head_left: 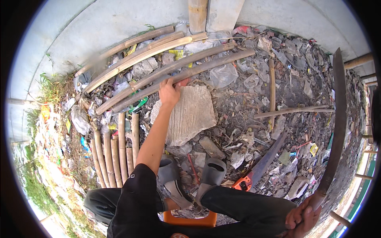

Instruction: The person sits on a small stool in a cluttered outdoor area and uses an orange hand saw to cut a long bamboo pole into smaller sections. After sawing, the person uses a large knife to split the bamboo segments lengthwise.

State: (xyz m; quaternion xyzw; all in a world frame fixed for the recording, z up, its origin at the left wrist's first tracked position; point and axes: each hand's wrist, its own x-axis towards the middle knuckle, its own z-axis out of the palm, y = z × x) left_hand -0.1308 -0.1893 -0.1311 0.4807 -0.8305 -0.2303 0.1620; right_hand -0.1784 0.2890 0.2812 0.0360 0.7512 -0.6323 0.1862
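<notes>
My left hand (170, 93) reaches forward over a flat grey stone slab (191, 115), its fingers closed on the nearest long bamboo pole (216, 66). Beyond that pole, another bamboo pole (186, 60) lies close alongside, with a paler split one (147, 55) farther off. On the far right, my right hand (304, 216) grips a machete (337, 123) by its handle, which is mostly hidden by the fingers. The long dark blade points up and away, apart from the poles.
Several short bamboo pieces (116, 158) lie side by side at the left. Near my right shoe (214, 170) rests a handsaw (258, 166) with an orange handle. Thin sticks (293, 111) cross on the littered ground. A pale wall (119, 14) stands behind; an orange stool (190, 220) is beneath me.
</notes>
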